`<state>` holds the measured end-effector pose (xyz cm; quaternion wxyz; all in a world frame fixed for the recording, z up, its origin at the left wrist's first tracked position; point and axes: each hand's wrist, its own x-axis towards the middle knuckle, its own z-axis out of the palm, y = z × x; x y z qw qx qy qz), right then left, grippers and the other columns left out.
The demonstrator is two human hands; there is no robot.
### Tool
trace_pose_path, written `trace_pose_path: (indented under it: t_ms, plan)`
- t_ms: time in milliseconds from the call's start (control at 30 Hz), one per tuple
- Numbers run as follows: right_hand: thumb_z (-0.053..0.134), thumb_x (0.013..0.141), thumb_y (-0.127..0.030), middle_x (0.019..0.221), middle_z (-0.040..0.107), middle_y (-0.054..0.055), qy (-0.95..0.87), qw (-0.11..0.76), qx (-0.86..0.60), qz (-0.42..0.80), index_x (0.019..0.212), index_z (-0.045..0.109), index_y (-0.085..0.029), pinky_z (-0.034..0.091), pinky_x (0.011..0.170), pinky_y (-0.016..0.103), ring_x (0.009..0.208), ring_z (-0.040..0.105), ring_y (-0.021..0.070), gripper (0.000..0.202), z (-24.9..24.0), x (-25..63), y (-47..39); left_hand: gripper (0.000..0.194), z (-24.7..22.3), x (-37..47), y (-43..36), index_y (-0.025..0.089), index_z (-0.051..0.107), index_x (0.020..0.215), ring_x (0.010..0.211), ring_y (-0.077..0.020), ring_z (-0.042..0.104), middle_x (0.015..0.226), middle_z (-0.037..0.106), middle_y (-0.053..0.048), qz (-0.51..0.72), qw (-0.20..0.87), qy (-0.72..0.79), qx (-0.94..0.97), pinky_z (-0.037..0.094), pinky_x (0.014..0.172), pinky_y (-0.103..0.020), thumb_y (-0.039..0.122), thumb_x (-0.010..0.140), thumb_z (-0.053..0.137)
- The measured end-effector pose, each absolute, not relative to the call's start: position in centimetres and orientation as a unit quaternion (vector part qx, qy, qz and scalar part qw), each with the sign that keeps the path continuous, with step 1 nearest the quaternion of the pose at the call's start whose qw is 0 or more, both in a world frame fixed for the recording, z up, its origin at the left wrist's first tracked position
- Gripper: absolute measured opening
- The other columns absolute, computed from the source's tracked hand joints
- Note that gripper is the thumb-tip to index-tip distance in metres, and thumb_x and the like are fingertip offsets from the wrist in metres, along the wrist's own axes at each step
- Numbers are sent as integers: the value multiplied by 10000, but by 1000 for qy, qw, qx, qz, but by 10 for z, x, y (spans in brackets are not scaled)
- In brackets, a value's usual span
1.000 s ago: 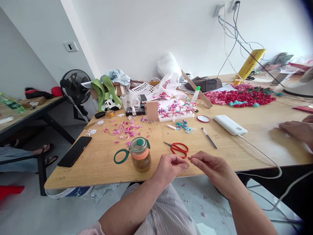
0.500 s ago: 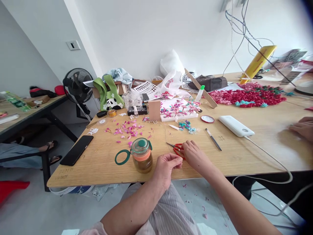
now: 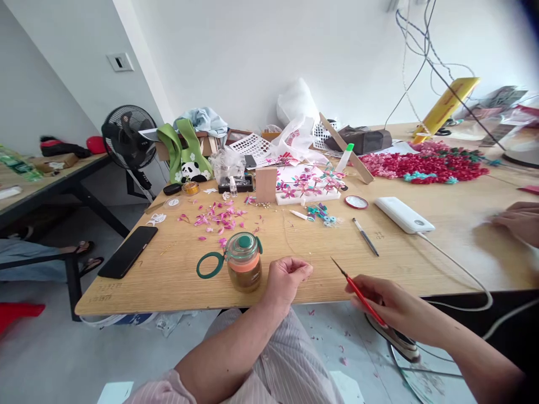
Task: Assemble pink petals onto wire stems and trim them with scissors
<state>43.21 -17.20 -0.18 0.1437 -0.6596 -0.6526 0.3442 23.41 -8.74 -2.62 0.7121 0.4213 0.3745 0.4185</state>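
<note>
The right hand (image 3: 391, 306) is holding the red-handled scissors (image 3: 364, 300), and its fingers are closing around the handles. The scissors are hanging above the front edge of the counter (image 3: 162, 294), and their dark tips are pointing toward the left hand (image 3: 285, 280), near it but not touching. The fingers of the left hand are pressing together at their tips; whether they are pinching some small thing, I cannot tell. A lidded jar (image 3: 244, 275) is standing just beside the left hand, on its left side. Pink petals (image 3: 225, 219) are lying scattered behind the jar, and a pen (image 3: 365, 237) is lying beyond the scissors. At the far right, another person's hand (image 3: 520, 223) is resting on the counter.
</note>
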Motion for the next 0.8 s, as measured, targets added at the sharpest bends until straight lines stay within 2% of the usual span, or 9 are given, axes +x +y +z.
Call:
trace_pose_path:
  t_ms: [100,233,500,800]
  plan:
    - [534,833,-437,605,464,-36,-654,108,-646,380,705,503,-196,301,506,227,557,368,109,274,9,422,-186,131,-27,236,-88,138,631,575,562,-100,465,530,554,10,414,704,385,430,374,598,-246,247,587,702]
    - [532,827,-463,535,434,-48,-673,83,-644,355,625,419,-198,252,475,229,507,303,95,351,12,407,-190,145,-30,236,-87,139,617,560,541,-96,455,515,543,14,409,703,388,434,370,583,-245,256,587,698]
    - [446,858,-547,518,501,-28,-715,39,-630,302,628,420,-209,231,474,252,469,314,101,410,6,393,-180,119,-33,233,-87,146,641,575,567,-105,473,542,567,5,410,690,404,438,376,599,-244,252,577,695]
    - [455,855,-531,537,520,-18,-724,33,-630,278,619,418,-210,222,475,252,470,336,108,399,0,391,-174,107,-35,233,-89,145,662,610,586,-111,495,568,598,-4,396,694,404,445,387,614,-243,244,588,695]
